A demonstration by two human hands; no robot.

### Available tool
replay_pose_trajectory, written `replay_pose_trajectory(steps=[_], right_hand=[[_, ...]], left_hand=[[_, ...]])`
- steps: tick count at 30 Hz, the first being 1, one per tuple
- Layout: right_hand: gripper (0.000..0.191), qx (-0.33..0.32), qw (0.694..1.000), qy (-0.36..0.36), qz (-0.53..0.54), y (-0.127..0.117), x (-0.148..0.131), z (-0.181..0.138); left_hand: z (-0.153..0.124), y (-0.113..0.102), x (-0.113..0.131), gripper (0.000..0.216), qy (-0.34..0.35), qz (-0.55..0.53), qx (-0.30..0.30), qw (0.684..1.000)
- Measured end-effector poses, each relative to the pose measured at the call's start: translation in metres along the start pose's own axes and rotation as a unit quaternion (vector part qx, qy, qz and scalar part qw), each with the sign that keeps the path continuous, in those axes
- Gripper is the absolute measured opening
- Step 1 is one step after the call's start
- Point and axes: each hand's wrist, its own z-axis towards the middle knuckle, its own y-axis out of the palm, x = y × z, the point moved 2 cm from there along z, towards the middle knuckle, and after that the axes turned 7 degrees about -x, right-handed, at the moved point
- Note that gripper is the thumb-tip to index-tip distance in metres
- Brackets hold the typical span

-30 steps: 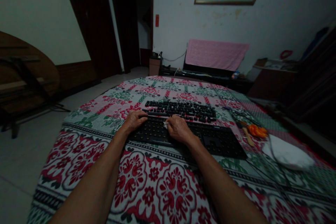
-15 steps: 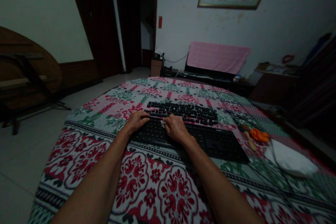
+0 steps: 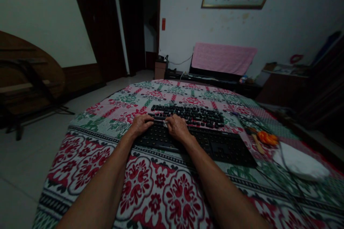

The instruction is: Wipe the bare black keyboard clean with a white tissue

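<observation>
A black keyboard (image 3: 228,146) with its keycaps off lies across the patterned cloth, small round studs showing where keys sat. My left hand (image 3: 141,125) is closed on its far left edge, thumb toward me. Over the upper left part of the board, my right hand (image 3: 176,127) is bent round a small white wipe (image 3: 165,124), perhaps tissue or cloth, pressed at the top edge. Most of the wipe is hidden by the fingers. Just beyond the board, loose black keycaps (image 3: 192,111) lie in rows.
Right of the keyboard are an orange bundle (image 3: 267,138), a wooden-handled tool (image 3: 258,144), a white bag-like item (image 3: 301,162) and dark cables (image 3: 285,166). The patterned tablecloth (image 3: 158,182) covers the table. A folded round table (image 3: 29,68) leans at the left wall.
My right hand has slid slightly left along the keyboard's top edge with the white wipe. My left hand stays on the left edge.
</observation>
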Motion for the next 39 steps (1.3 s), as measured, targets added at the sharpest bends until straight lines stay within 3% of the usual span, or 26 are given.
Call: replay_pose_trajectory(steps=[5,11,27,33,39], right_hand=[[0.025,-0.011,1.0,0.021,0.006,-0.001,0.012,-0.009],[0.024,0.049,0.997,0.006,0.058,0.005,0.02,-0.017],[0.021,0.103,0.991,-0.005,0.082,0.012,0.043,-0.029],[0.021,0.088,0.993,0.008,0.076,0.005,0.053,-0.037],[0.021,0.091,0.993,-0.009,0.077,0.0,0.048,-0.041]], left_hand=[[-0.001,-0.001,0.003,0.026,-0.007,-0.008,-0.002,1.0],[-0.001,-0.002,0.007,0.028,-0.016,-0.007,-0.005,1.0],[0.003,0.01,0.023,0.034,-0.03,0.021,-0.024,0.999],[0.004,0.017,0.027,0.032,-0.008,-0.049,-0.038,0.998],[0.001,0.013,0.024,0.034,-0.042,-0.13,-0.044,0.99]])
